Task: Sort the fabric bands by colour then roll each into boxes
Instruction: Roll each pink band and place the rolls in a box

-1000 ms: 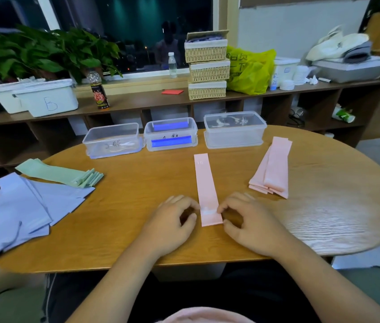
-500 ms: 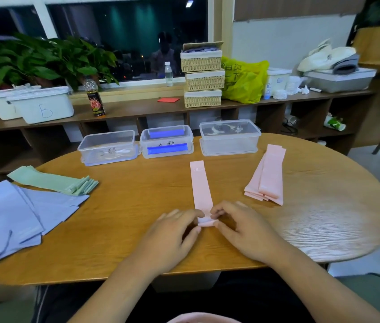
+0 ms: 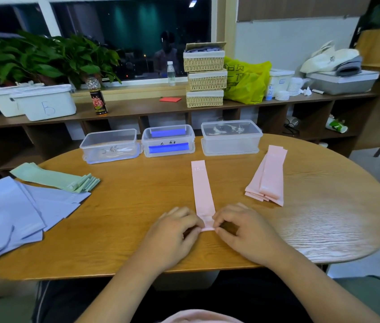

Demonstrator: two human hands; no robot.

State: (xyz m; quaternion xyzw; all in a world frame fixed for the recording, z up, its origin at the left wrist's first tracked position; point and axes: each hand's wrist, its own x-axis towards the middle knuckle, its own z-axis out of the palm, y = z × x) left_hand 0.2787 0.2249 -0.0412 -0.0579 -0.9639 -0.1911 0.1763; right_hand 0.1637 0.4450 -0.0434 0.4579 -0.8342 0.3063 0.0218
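A single pink band lies lengthwise on the wooden table, its near end folded into a small roll. My left hand and my right hand pinch that rolled end from either side. A pile of pink bands lies to the right. Green bands and lilac bands are stacked at the left. Three clear boxes stand at the far edge: left box, middle box with blue clasps, right box.
Behind the table runs a low wooden shelf with white tubs, a dark bottle, stacked wicker baskets and a yellow bag. Plants fill the window at the left.
The near end of the pink band has been turned over into a small roll and both hands have closed in on it. The camera view has tilted slightly.
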